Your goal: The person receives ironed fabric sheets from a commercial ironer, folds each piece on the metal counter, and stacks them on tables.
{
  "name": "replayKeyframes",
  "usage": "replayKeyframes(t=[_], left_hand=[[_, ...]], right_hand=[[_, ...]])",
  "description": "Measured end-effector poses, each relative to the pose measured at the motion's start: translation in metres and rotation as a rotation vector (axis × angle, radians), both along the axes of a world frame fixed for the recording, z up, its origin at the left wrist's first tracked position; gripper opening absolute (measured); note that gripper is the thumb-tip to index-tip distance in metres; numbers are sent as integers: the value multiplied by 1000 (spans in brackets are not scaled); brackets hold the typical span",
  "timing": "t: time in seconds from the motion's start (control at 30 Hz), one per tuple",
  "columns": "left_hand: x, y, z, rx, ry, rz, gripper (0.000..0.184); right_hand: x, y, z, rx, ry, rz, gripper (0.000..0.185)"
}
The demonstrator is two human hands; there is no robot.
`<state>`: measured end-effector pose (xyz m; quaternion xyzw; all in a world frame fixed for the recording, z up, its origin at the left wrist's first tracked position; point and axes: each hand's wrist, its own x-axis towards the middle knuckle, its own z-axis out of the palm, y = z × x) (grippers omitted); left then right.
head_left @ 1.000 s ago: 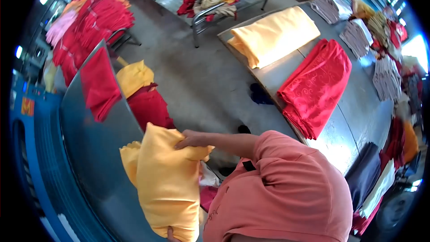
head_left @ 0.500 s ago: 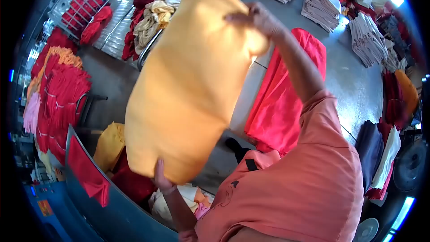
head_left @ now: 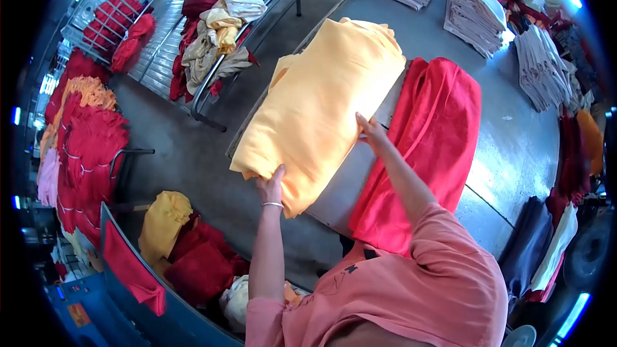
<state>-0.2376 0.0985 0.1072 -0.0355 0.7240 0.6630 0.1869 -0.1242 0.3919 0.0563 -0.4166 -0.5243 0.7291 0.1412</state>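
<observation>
A thick folded bundle of yellow cloth (head_left: 321, 103) lies slantwise along the left edge of the metal table (head_left: 514, 135). At the near end, my left hand (head_left: 271, 186) grips the cloth, thumb on top and fingers hidden beneath. My right hand (head_left: 371, 133) holds its right side, about midway along; some fingers are out of sight under the fold. Just right of the bundle, a long folded red cloth (head_left: 427, 141) lies on the same table, with my right forearm passing over its left side.
Stacks of pale folded cloth (head_left: 475, 16) line the table's far side. At left stands a metal-framed rack (head_left: 215, 77) bearing mixed cloths. A blue bin wall (head_left: 186, 308) at lower left has yellow and dark red cloths (head_left: 202, 257) behind it. Tied red bundles (head_left: 90, 148) hang further left.
The yellow cloth has come down from being held up in front of me onto the table. My right hand has moved from its far end to the middle of its right side.
</observation>
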Motion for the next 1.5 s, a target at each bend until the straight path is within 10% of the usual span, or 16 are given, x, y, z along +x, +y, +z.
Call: replayKeyframes(t=[0.27, 0.37, 0.43, 0.47, 0.5, 0.6, 0.67, 0.73, 0.8, 0.93, 1.3, 1.4, 1.43, 1.47, 1.5], left_hand=[[-10, 12, 11, -66, -41, 20, 51], [25, -9, 16, 65, 30, 74, 53], [57, -46, -13, 126, 46, 79, 50], [77, -66, -28, 122, -61, 99, 49], [92, -92, -54, -95, -227, -150, 48], [174, -98, -70, -52, -211, -551, 44], [204, -48, -44, -12, 116, -778, 48], [202, -21, -40, 1, 117, -949, 67], [201, -13, -58, -103, 140, -1021, 77], [185, 7, -95, -325, 205, -890, 47], [171, -135, -105, -130, 116, -208, 38], [185, -227, -122, -271, -179, 120, 30], [188, -258, -135, -392, -196, 140, 30], [194, -286, -152, -512, -217, 158, 30], [198, -309, -163, -556, -198, 172, 29]], right_hand=[[-12, 8, 21, 95, -74, 159, 56], [67, 39, 16, 1051, -231, 52, 48], [155, 46, 74, 474, 170, -356, 35], [203, 71, 53, 1238, -355, -470, 32], [269, 98, 7, 889, -186, -653, 36], [398, 69, -18, 537, -879, -554, 44], [386, 24, -37, 34, -412, -759, 58], [371, 24, -88, 232, -306, -417, 59], [297, -21, 3, -167, -93, -359, 60], [272, -27, 1, -13, -206, -298, 56], [238, 45, 62, 424, -307, -379, 53], [181, 64, 108, 766, -285, -330, 52], [150, 55, 126, 1528, -468, 105, 44], [96, 35, 129, 1186, -143, 42, 39], [38, -37, 155, 1459, -176, 265, 39]])
